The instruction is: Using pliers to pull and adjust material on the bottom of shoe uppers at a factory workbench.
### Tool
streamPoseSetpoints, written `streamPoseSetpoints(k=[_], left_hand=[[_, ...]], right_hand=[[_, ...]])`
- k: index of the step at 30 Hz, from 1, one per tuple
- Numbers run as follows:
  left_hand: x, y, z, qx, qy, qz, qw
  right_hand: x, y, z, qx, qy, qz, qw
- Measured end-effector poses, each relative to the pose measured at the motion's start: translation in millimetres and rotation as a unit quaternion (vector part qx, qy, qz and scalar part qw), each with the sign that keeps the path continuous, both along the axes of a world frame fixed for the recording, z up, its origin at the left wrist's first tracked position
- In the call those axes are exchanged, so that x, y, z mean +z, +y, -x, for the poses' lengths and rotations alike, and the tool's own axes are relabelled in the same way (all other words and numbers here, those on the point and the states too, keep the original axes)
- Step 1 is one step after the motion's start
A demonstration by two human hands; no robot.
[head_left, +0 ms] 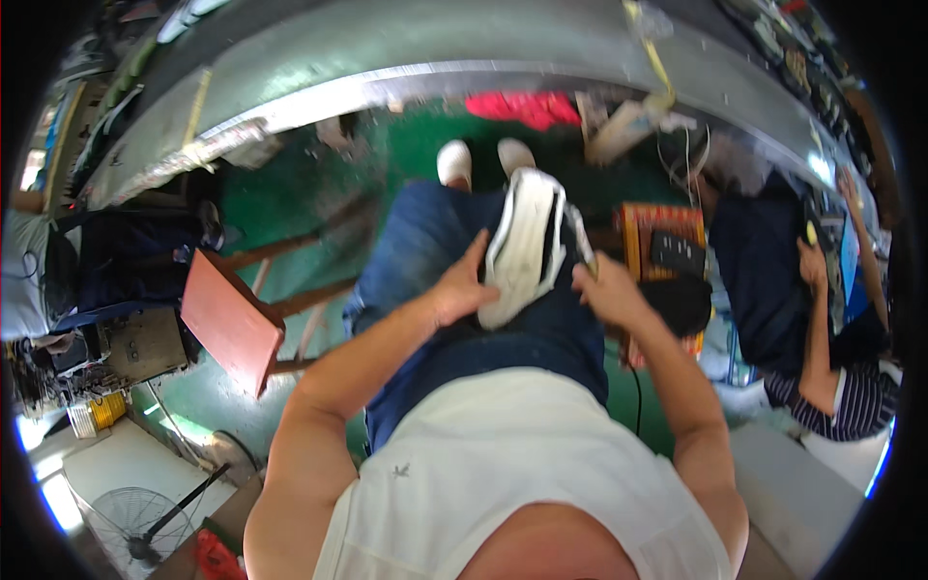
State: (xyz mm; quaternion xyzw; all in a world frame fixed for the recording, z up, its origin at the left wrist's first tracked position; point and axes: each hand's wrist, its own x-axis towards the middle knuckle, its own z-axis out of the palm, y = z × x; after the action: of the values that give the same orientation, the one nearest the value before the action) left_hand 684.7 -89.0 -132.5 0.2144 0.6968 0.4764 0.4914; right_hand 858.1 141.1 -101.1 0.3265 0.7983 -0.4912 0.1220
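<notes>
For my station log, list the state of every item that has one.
White shoe piece: held over the jeans
Left hand: closed on the piece's left side
Right hand: curled around something slim, unclear what
Red stool: unoccupied
Fan: running or not, cannot tell
Pink-red cloth: crumpled
White shoes: worn, side by side

We see white and blue against a green floor [416, 121].
Our shoe piece [522, 251] is off-white, our shoes [454, 164] white, our trousers [416, 232] blue, our sleeveless top [527, 435] white with a small dark motif [401, 472]. We also find a grey tabletop [464, 34], pinkish-red cloth [527, 108], a salmon seat [230, 324], a red-and-orange box [633, 246], and a co-worker's dark shirt [855, 404] with pale stripes.
</notes>
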Motion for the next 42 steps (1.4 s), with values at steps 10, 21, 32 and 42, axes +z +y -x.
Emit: streamPoseSetpoints(k=[10, 21, 32, 42], left_hand=[[-35.2, -6.0, -19.7, -0.032, -0.008, -0.057, 0.998], [-48.9, 21.3, -29.1, 0.286, -0.189, -0.041, 0.938], [-46.6, 19.6, -21.0, 0.144, 0.252, -0.024, 0.957], [-14.7, 26.9, 0.2, -0.147, 0.405, 0.025, 0.902]], right_hand=[[35.3, -6.0, 7.1, 0.345, 0.119, -0.229, 0.903], [5.8, -29.2, 17.8, 0.373, 0.072, -0.19, 0.905], [24.9, 3.6, 37.5, 0.298, 0.059, -0.299, 0.904], [18.1, 40.3, 39.2, 0.236, -0.044, -0.086, 0.967]])
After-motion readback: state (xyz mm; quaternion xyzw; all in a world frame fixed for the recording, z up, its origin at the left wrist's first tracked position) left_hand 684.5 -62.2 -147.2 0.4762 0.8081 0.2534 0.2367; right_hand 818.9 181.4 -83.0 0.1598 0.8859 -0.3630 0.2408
